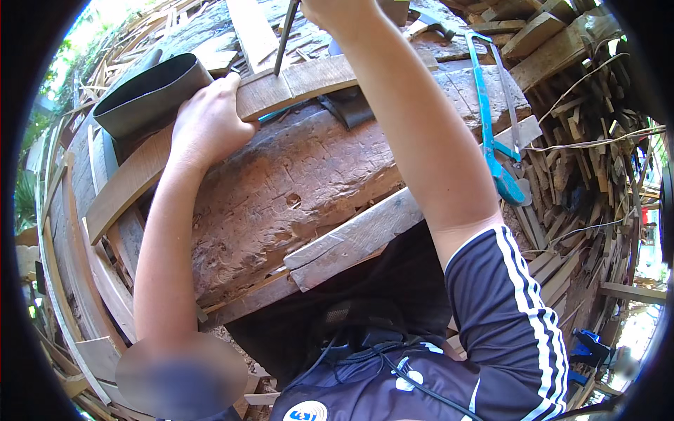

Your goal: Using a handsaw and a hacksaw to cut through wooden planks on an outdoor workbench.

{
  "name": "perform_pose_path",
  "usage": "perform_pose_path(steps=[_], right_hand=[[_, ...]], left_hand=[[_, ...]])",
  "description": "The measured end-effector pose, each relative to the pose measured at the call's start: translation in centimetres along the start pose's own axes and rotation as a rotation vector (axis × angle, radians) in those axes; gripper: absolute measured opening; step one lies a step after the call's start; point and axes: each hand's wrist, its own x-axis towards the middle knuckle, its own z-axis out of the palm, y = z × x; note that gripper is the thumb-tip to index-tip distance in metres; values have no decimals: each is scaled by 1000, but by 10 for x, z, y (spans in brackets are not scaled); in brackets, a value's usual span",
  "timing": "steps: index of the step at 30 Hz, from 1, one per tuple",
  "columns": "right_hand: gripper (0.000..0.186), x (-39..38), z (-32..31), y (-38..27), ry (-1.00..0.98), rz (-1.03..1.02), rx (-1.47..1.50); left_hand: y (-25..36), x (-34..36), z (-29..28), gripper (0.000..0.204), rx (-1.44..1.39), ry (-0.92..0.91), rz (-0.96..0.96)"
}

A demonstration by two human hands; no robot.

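My left hand (210, 123) is closed on a long wooden strip (288, 90) lying across a weathered, gouged timber beam (281, 196). A narrow dark metal rod (284, 38) stands slightly tilted with its lower end on that strip. My right hand (330, 10), at the upper edge, grips the rod's upper part, with its fingertips mostly cut off. A black open-topped oblong container (144, 95) lies left of my left hand. Beneath the strip, a dark flat object (347, 109) shows.
A teal bow saw (495, 168) lies right of my right forearm. A pale plank (351, 242) runs along the beam's near side. Long wooden strips (63, 245) line the left, piled offcuts and wire (590, 133) the right. A blue object (586, 347) sits at lower right.
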Motion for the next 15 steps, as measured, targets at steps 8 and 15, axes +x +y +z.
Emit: perform_pose_path(steps=[8,15], right_hand=[[20,6,-11,2,0,40,-53],[21,12,-10,2,37,18,-115]], left_hand=[[-1,-4,5,51,42,83,19],[4,1,-1,58,47,26,26]])
